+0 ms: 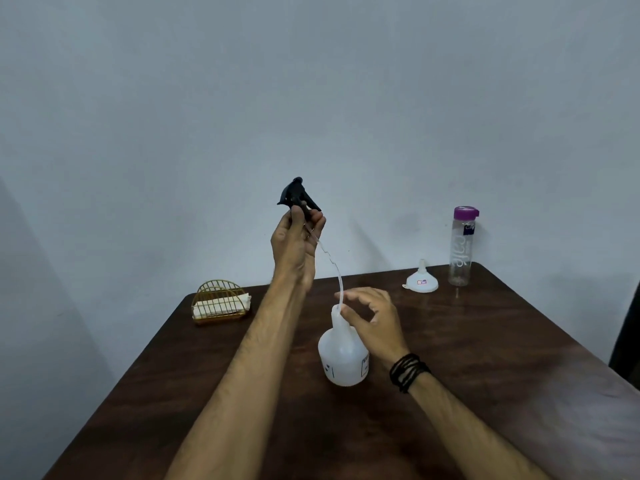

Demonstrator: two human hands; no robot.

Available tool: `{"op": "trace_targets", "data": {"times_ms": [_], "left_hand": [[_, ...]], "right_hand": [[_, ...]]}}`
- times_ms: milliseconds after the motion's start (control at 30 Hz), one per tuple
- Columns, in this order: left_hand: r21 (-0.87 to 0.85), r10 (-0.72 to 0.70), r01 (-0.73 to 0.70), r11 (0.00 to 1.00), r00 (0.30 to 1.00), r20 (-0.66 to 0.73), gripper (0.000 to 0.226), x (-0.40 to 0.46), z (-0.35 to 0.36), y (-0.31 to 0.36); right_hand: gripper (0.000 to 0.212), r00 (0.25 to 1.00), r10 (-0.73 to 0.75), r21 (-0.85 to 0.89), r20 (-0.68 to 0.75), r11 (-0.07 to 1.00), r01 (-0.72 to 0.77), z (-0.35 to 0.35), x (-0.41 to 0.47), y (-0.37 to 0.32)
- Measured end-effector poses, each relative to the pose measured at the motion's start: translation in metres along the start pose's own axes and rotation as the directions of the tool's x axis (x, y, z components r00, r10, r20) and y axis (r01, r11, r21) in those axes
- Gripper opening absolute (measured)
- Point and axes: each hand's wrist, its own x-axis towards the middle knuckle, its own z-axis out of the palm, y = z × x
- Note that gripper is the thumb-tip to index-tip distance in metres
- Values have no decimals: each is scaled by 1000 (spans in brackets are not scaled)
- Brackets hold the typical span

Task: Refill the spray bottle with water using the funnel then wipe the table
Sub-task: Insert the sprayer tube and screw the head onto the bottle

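At the left of the frame, toward the far edge of the dark wooden table (pixel 485 358), a gold wire napkin holder (pixel 219 299) stands with white napkins (pixel 221 305) tucked inside it.

Just right of it, near the centre of the frame, the left hand (pixel 294 247) is raised well above the tabletop, its fingers and thumb pinching the neck of the black spray head (pixel 298 195). The head is off the bottle. Its clear dip tube (pixel 337 271) hangs down and to the right, and its lower end reaches the bottle's mouth.

Below centre, the white spray bottle (pixel 341 355) stands upright on the table with its neck open. The right hand (pixel 375 323) is at the bottle's neck and shoulder, fingers loosely curved and spread; whether they actually press on the bottle cannot be told. A black corded bracelet (pixel 408 371) wraps that wrist.

Farther right, near the table's far edge, a white funnel (pixel 420 280) rests wide mouth down, spout pointing up. Just beside it, at the far right corner, a clear water bottle (pixel 462 247) with a purple cap stands upright; its water level cannot be made out.
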Motion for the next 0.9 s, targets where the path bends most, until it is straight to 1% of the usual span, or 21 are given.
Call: {"op": "trace_targets", "data": {"times_ms": [67, 100, 133, 200, 267, 300, 400, 500, 667, 767, 833, 900], "left_hand": [[20, 22, -22, 1000, 1000, 5, 17, 1, 1, 0], [29, 31, -31, 999, 999, 9, 18, 1, 0, 0], [39, 36, -37, 999, 999, 13, 18, 2, 0, -1], [61, 47, -49, 997, 999, 20, 18, 3, 0, -1], [93, 56, -59, 994, 998, 38, 17, 3, -1, -1], [110, 56, -61, 992, 997, 50, 17, 3, -1, -2], [162, 59, -72, 984, 995, 82, 18, 2, -3, -2], [220, 70, -93, 971, 991, 112, 20, 1, -4, 1], [284, 74, -106, 953, 990, 122, 20, 0, -6, 8], [352, 62, -104, 930, 990, 130, 19, -3, -9, 7], [405, 53, -107, 908, 989, 141, 20, -7, -12, 4], [455, 47, -108, 884, 989, 143, 22, -12, -18, 0]], "right_hand": [[33, 999, 28, 135, 18, 990, -31, -2, 4, -3], [36, 999, 44, 187, 27, 981, -48, -3, 6, -4], [35, 998, 55, 218, 32, 974, -60, -4, 7, -5], [24, 997, 70, 233, 38, 969, -77, -4, 9, -7], [12, 995, 95, 205, 23, 974, -97, -4, 13, -7], [10, 995, 101, 189, 9, 977, -101, -4, 15, -7], [9, 995, 95, 138, -33, 986, -90, -4, 20, -4], [9, 997, 58, 72, -49, 996, -55, -5, 23, -2], [9, 1000, 12, -22, -22, 1000, -12, 0, 22, -6], [8, 1000, -4, -77, 3, 997, 5, 1, 20, -2], [5, 1000, 8, -66, 1, 998, -8, 1, 17, 3], [5, 999, 34, -9, -4, 999, -34, 0, 14, 8]]}}
